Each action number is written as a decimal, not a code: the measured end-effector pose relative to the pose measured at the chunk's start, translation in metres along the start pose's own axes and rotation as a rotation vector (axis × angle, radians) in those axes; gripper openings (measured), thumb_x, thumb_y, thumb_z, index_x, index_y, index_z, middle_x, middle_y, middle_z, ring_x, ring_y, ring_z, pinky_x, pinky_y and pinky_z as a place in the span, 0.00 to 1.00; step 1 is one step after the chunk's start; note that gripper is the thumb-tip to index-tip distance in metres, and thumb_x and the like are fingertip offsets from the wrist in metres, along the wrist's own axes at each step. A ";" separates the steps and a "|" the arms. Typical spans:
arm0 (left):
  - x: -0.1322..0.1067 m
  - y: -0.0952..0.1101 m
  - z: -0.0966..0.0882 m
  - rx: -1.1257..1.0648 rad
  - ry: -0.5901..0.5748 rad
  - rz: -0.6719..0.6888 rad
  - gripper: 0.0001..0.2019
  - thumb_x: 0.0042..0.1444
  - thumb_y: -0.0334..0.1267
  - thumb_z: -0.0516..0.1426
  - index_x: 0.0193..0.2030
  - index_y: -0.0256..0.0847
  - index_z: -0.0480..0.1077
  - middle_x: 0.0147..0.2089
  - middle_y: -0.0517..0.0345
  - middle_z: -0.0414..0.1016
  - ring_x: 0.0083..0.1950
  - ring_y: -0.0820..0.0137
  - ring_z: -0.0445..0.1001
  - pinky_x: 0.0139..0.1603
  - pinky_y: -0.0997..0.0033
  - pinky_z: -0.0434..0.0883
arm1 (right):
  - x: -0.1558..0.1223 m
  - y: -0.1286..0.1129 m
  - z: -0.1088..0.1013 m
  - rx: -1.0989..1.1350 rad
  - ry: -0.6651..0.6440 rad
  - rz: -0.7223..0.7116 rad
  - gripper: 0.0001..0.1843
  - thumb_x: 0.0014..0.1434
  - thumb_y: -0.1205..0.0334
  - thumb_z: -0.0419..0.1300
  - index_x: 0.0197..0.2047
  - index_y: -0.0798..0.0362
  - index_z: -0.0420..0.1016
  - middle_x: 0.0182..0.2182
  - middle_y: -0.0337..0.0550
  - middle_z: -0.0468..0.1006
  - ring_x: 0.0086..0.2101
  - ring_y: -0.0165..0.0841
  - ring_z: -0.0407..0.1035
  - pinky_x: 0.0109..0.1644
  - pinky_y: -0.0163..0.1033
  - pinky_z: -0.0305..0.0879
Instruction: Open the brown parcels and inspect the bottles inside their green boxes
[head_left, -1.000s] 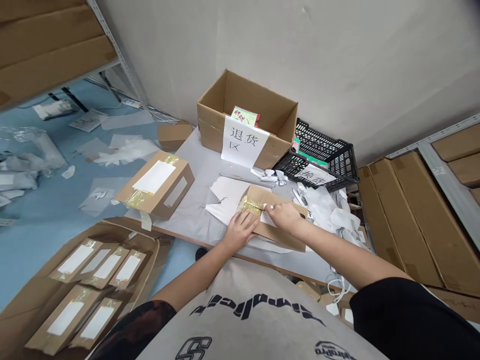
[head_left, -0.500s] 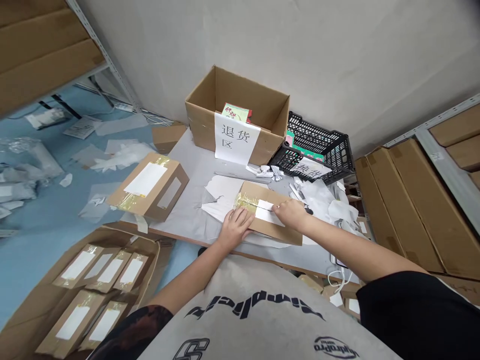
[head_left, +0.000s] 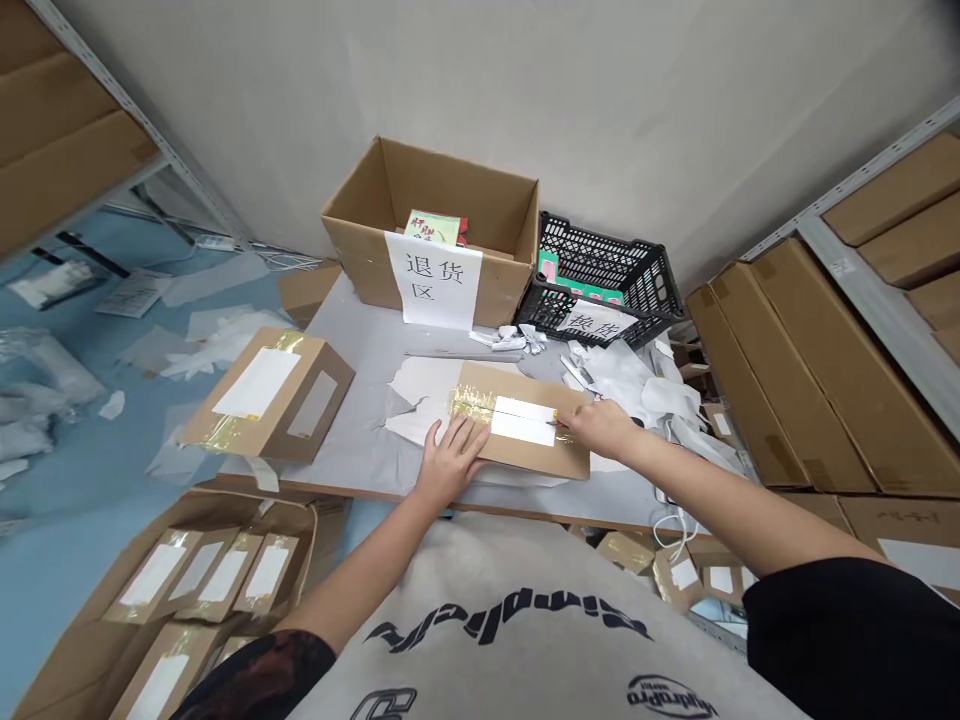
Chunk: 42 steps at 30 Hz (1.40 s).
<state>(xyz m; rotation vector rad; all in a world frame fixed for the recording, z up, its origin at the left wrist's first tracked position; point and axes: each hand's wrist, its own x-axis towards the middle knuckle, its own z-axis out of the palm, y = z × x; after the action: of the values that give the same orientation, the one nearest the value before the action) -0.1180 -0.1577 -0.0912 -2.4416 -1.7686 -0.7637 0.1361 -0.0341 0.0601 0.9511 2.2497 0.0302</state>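
A taped cardboard box (head_left: pixel 469 385) with a white label (head_left: pixel 525 420) lies on the table, on top of crumpled white paper (head_left: pixel 416 390). A slit runs along the tape and across the label. My left hand (head_left: pixel 448 465) rests with spread fingers on the box's near left edge. My right hand (head_left: pixel 604 430) is closed round a box cutter (head_left: pixel 558 422), mostly hidden in the fist, its tip at the label's right end. To the left, a second taped box (head_left: pixel 274 395) with labels sits at the table's edge.
Behind stand an open carton (head_left: pixel 345 250) with a paper sign and a black crate (head_left: pixel 667 285) holding green boxes. Paper scraps (head_left: pixel 630 375) pile up at the right. A large carton (head_left: pixel 64 640) of labelled boxes stands lower left. Shelves (head_left: pixel 832 255) flank both sides.
My right hand has drawn the cutter rightward across the label, lengthening the slit to the label's right end. My left hand remains on the box. The view has shifted slightly.
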 end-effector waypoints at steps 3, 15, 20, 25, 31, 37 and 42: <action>0.001 0.002 -0.003 0.018 -0.023 0.001 0.28 0.61 0.44 0.58 0.68 0.51 0.61 0.65 0.44 0.68 0.67 0.50 0.63 0.67 0.40 0.53 | -0.008 0.004 0.011 0.028 0.011 0.025 0.18 0.67 0.68 0.47 0.57 0.52 0.69 0.41 0.57 0.81 0.40 0.47 0.77 0.42 0.48 0.66; 0.048 0.045 -0.019 0.056 -0.168 0.091 0.29 0.59 0.60 0.54 0.55 0.36 0.70 0.58 0.34 0.68 0.63 0.43 0.62 0.62 0.42 0.58 | -0.023 0.023 0.046 0.118 0.114 0.015 0.18 0.66 0.68 0.47 0.56 0.51 0.69 0.41 0.55 0.81 0.39 0.45 0.77 0.42 0.46 0.66; 0.084 0.066 -0.001 -0.004 -0.244 0.268 0.38 0.56 0.65 0.53 0.62 0.36 0.64 0.58 0.37 0.67 0.60 0.48 0.64 0.60 0.49 0.60 | -0.023 0.024 0.050 0.130 0.146 0.013 0.18 0.67 0.66 0.47 0.57 0.50 0.68 0.41 0.55 0.81 0.39 0.44 0.77 0.40 0.44 0.66; 0.084 0.063 0.009 0.004 -0.251 0.287 0.43 0.55 0.68 0.52 0.67 0.34 0.59 0.60 0.36 0.66 0.61 0.48 0.62 0.62 0.51 0.57 | -0.026 0.027 0.047 0.149 0.127 0.024 0.18 0.67 0.65 0.48 0.57 0.48 0.69 0.41 0.54 0.81 0.39 0.44 0.77 0.41 0.44 0.65; 0.082 0.061 0.014 -0.008 -0.240 0.293 0.40 0.56 0.67 0.53 0.64 0.35 0.63 0.56 0.38 0.69 0.57 0.50 0.66 0.59 0.52 0.60 | -0.030 0.035 0.046 0.145 0.077 0.049 0.19 0.66 0.66 0.48 0.57 0.50 0.70 0.41 0.55 0.81 0.41 0.45 0.77 0.42 0.45 0.65; 0.082 0.062 0.015 -0.056 -0.215 0.279 0.39 0.55 0.64 0.55 0.63 0.36 0.63 0.57 0.39 0.69 0.58 0.51 0.66 0.62 0.53 0.61 | -0.039 0.051 0.056 0.178 0.087 0.034 0.20 0.70 0.54 0.44 0.58 0.47 0.69 0.42 0.53 0.81 0.40 0.43 0.76 0.41 0.43 0.64; 0.077 0.061 0.021 -0.082 -0.179 0.285 0.38 0.56 0.61 0.56 0.66 0.37 0.62 0.61 0.41 0.69 0.62 0.51 0.65 0.65 0.51 0.59 | -0.037 0.043 0.056 0.229 0.144 0.091 0.21 0.71 0.51 0.41 0.57 0.46 0.67 0.42 0.49 0.81 0.39 0.41 0.76 0.40 0.40 0.63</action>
<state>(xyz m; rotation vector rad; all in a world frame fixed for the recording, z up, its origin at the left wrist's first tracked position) -0.0373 -0.1050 -0.0628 -2.8113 -1.4128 -0.6188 0.2153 -0.0394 0.0509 1.2069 2.3757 -0.1246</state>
